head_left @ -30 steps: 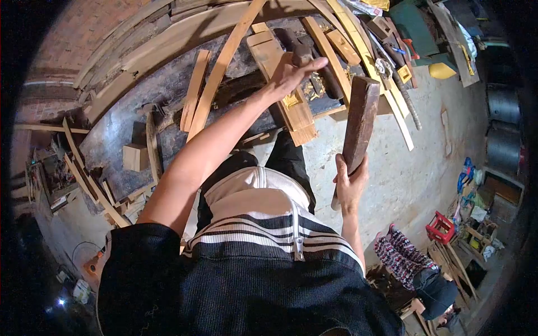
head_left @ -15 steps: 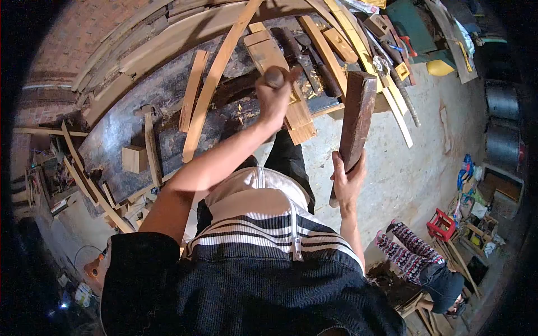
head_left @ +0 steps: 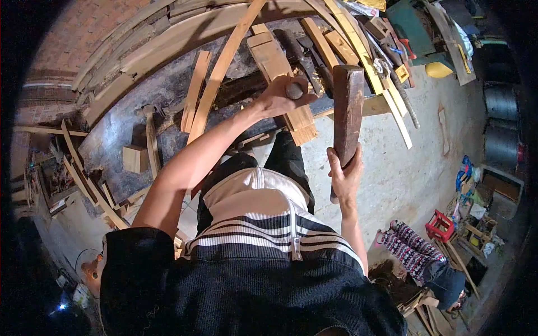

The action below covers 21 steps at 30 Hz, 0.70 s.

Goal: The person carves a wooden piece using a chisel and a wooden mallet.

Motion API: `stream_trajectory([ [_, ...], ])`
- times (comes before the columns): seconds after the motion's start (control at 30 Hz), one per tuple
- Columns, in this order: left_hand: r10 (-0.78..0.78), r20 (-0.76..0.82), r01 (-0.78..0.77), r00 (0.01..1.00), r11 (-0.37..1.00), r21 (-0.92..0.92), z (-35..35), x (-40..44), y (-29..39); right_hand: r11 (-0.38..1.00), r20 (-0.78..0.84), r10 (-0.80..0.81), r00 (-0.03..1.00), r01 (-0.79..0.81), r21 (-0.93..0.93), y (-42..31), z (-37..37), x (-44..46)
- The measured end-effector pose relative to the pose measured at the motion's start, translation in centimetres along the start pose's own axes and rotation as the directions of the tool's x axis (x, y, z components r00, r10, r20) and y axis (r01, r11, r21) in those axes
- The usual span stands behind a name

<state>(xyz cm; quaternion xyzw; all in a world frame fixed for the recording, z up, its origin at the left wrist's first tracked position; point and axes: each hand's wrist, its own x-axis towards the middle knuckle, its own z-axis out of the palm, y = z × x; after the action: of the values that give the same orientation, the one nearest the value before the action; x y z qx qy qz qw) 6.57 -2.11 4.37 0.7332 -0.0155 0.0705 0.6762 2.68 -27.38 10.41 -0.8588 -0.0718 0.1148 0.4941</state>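
Note:
My left hand (head_left: 274,99) is closed around a chisel (head_left: 294,91), seen nearly end-on from its round handle top; the blade is hidden beneath. It is over a light wooden board (head_left: 273,56) lying on the dark workbench. In my right hand (head_left: 346,175) is a dark, worn wooden mallet (head_left: 348,106), gripped low, its thick block pointing up and away from me beside the board's end. A gap separates the mallet from the chisel. Wood shavings (head_left: 318,92) lie near the board.
Several wooden strips (head_left: 210,84) and hand tools (head_left: 302,53) cover the dark workbench (head_left: 112,145). A small wood block (head_left: 134,159) is at left. Past the bench's right end is concrete floor (head_left: 426,140). Another person (head_left: 417,257) sits at lower right near a red crate (head_left: 439,225).
My left hand has shifted right and slightly toward me with the chisel. The mallet has swung a little left and more upright in my right hand.

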Motion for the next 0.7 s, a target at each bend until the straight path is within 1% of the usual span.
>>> stream_trajectory([
  [0.03,-0.084,0.071,0.082,0.994,0.996,0.029,-0.3,-0.3,1.6,1.0,0.004,0.003,1.0,-0.003,-0.01,-0.2,0.1,0.2],
  [0.07,-0.081,0.073,0.08,0.994,0.996,0.029,-0.1,-0.5,1.0,1.0,0.002,0.002,1.0,-0.002,-0.01,-0.8,0.1,0.3],
  [0.13,-0.015,0.009,0.016,1.0,0.997,-0.081,0.3,-0.9,-0.6,0.998,0.038,0.011,0.999,-0.008,-0.057,-2.8,0.1,0.7],
  [0.17,-0.017,0.007,0.018,1.0,0.997,-0.079,0.0,-1.0,-0.3,0.998,0.041,0.011,0.999,-0.009,-0.055,-3.9,0.3,0.7],
  [0.23,0.014,0.009,-0.014,1.0,0.999,0.028,-0.3,-1.0,0.5,0.983,0.001,-0.183,0.983,0.183,0.029,-5.8,0.4,0.4],
  [0.27,0.033,0.012,-0.034,0.999,0.996,0.081,-0.3,-1.1,0.8,0.983,-0.001,-0.181,0.983,0.181,0.028,-6.2,0.8,0.4],
  [0.3,-0.012,0.037,0.015,0.999,0.998,-0.065,-0.1,-1.4,0.8,0.939,-0.027,-0.343,0.939,0.343,-0.017,-6.6,1.3,0.6],
  [0.33,0.15,-0.044,-0.147,0.988,0.987,0.062,0.5,-1.2,-1.0,0.866,-0.045,-0.499,0.866,0.496,-0.065,-7.1,1.7,0.8],
  [0.37,0.156,-0.045,-0.153,0.987,0.986,0.064,0.8,-1.4,-1.9,0.861,0.096,-0.446,0.89,0.456,-0.223,-7.6,1.5,0.8],
  [0.4,0.298,-0.001,-0.278,0.954,0.891,0.358,1.1,-1.4,-2.8,0.87,0.202,-0.272,0.941,0.33,-0.366,-7.5,1.9,1.1],
  [0.43,0.414,0.081,-0.374,0.907,0.699,0.61,1.2,-1.4,-2.7,0.805,0.227,-0.31,0.923,0.382,-0.453,-6.7,2.2,1.7],
  [0.47,0.421,0.077,-0.376,0.904,0.696,0.611,1.2,-1.3,-2.8,0.728,0.258,-0.346,0.902,0.432,-0.532,-6.3,2.4,2.2],
  [0.5,0.488,0.078,-0.431,0.87,0.672,0.603,0.9,-1.4,-2.9,0.721,0.27,-0.359,0.894,0.449,-0.527,-6.2,2.5,2.4],
  [0.53,0.54,0.082,-0.478,0.838,0.652,0.589,0.8,-2.1,-2.8,0.788,0.218,-0.369,0.903,0.429,-0.443,-6.7,2.5,1.9],
  [0.57,0.01,0.003,-0.01,1.0,0.993,-0.12,1.0,-3.2,-2.5,0.845,0.165,-0.364,0.917,0.399,-0.356,-6.8,2.4,1.2],
  [0.6,0.008,-0.003,-0.009,1.0,0.992,-0.125,1.4,-3.5,-2.4,0.843,0.171,-0.363,0.916,0.401,-0.358,-6.8,2.6,1.1],
  [0.63,0.17,-0.121,-0.176,0.978,0.983,-0.044,1.9,-3.5,-2.5,0.858,0.156,-0.363,0.919,0.394,-0.329,-6.7,3.0,0.9],
  [0.67,0.336,-0.218,-0.332,0.916,0.941,0.055,2.2,-3.3,-2.6,0.872,0.132,-0.363,0.922,0.387,-0.299,-6.5,3.2,0.8],
  [0.7,0.185,-0.157,-0.163,0.97,0.976,0.142,2.3,-3.2,-4.1,0.854,0.209,-0.214,0.954,0.287,-0.435,-5.9,3.3,1.5],
])
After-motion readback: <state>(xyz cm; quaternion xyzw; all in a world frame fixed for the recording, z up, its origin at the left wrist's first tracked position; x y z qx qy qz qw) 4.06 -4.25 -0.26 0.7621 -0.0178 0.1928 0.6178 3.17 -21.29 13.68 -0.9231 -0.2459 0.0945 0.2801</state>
